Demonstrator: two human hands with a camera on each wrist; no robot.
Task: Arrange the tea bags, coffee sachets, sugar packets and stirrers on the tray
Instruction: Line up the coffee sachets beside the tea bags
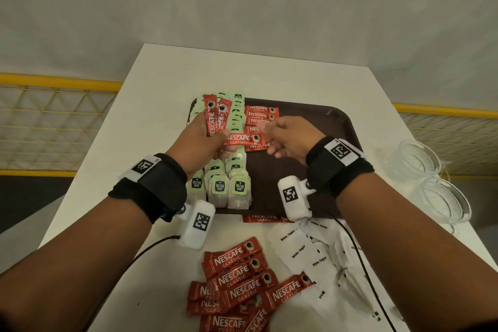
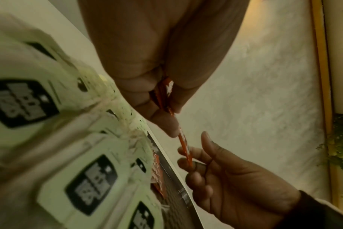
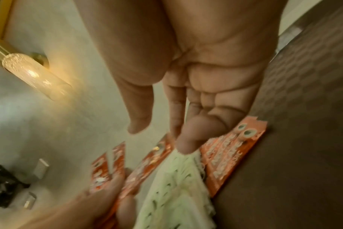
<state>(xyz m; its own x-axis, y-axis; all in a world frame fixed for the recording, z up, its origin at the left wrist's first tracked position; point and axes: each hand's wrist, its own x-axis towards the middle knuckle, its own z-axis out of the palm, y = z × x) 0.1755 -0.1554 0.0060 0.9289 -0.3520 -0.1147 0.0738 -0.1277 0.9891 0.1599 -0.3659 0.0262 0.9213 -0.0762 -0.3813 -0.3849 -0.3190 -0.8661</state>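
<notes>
My left hand (image 1: 213, 140) hovers over the left side of the brown tray (image 1: 331, 121) and grips three red coffee sachets (image 1: 215, 118): two stand upright and one (image 1: 241, 139) sticks out sideways to the right. In the left wrist view this sachet (image 2: 183, 139) is pinched edge-on by the left hand (image 2: 166, 111). My right hand (image 1: 269, 133) is at the sachet's free end, fingers loosely curled and thumb apart from it. Tea bags (image 1: 219, 186) lie in rows on the tray's left part, and a column of coffee sachets (image 1: 258, 113) lies beside them. No stirrers are visible.
Loose coffee sachets (image 1: 237, 280) and white sugar packets (image 1: 299, 250) lie on the white table (image 1: 161, 83) in front of the tray. One sachet (image 1: 260, 218) sits at the tray's near edge. Two glass bowls (image 1: 431, 178) stand at the right table edge. Wrist camera cables trail across the table.
</notes>
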